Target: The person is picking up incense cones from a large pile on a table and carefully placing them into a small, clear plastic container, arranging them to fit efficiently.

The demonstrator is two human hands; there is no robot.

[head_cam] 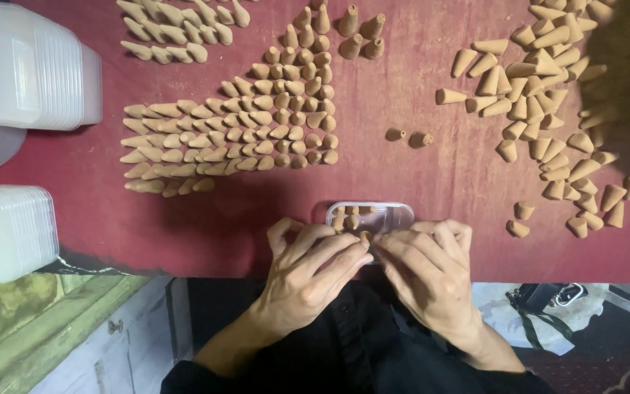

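Our left hand and right hand meet over a small clear box at the near edge of the red table, fingers pinching 1 tan cone above it. The box sits at the edge; a nudge could tip it off, we judge.

Small clear plastic box w/ tan cones inside, flat at table edge.

The little box looks like clear glossy plastic, the cones are matt, chalky-looking tan stuff, the table cover is dull red cloth, and the stacked tubs are smooth frosted plastic.
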